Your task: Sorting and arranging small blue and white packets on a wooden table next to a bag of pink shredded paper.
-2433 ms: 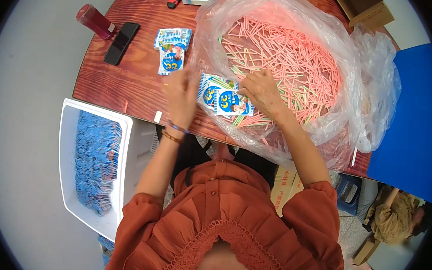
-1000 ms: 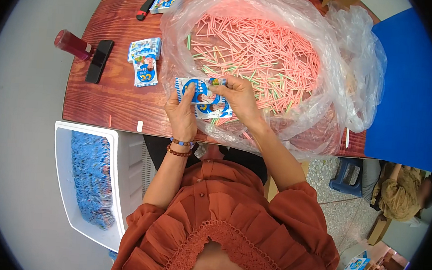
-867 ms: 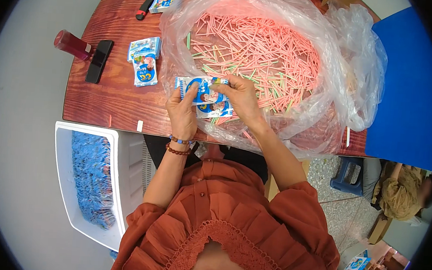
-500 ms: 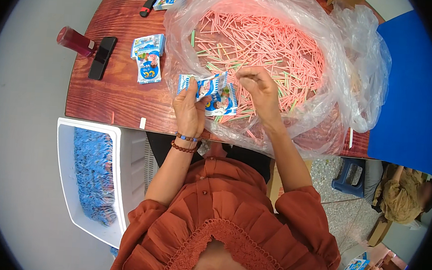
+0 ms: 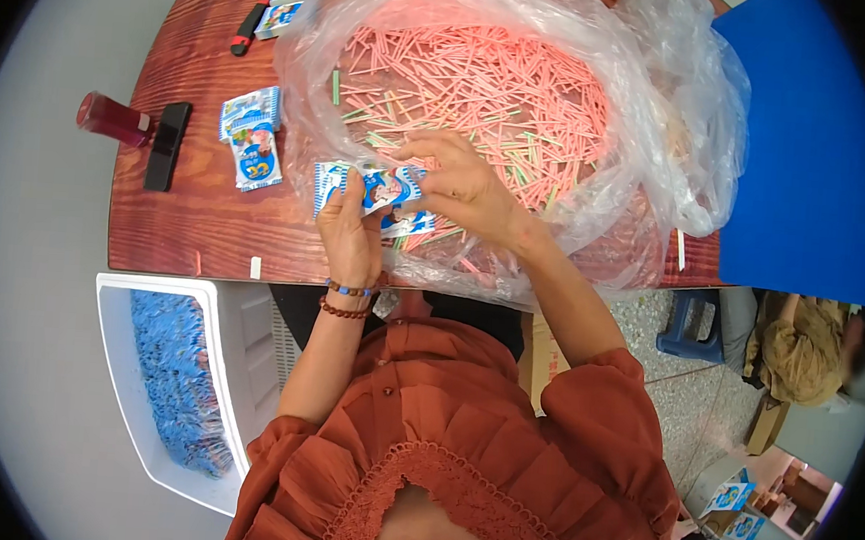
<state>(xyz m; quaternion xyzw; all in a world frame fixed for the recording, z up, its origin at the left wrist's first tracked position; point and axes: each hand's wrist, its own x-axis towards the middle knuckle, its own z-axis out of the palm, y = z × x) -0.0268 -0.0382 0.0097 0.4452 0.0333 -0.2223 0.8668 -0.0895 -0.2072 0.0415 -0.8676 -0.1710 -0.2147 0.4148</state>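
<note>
Two small blue-and-white printed packets are in my left hand [image 5: 352, 236], thumb on top and fingers beneath. The upper packet [image 5: 386, 190] lies slantwise over the lower packet [image 5: 414, 225]. At the upper packet's right end is my right hand [image 5: 473, 195], its thumb and fingers closed about that edge and the forefinger reaching over it. Its fingertips are partly hidden. Just beyond both hands, a large clear plastic bag [image 5: 654, 115] lies spread open, full of thin pink sticks [image 5: 526, 81] with some green ones [image 5: 336, 88] among them.
Left on the wooden table [image 5: 180, 227] are more packets [image 5: 256, 152], a black phone [image 5: 167, 146], a red-filled jar [image 5: 114, 119] and a cutter [image 5: 248, 29]. A white foam box [image 5: 211, 355] of blue packets stands below. A blue panel [image 5: 802, 155] and stool [image 5: 691, 328] are at right.
My right hand has come left and onto the packets' right end, where before it hung apart from them. My left hand keeps its hold. The whole view has shifted a little.
</note>
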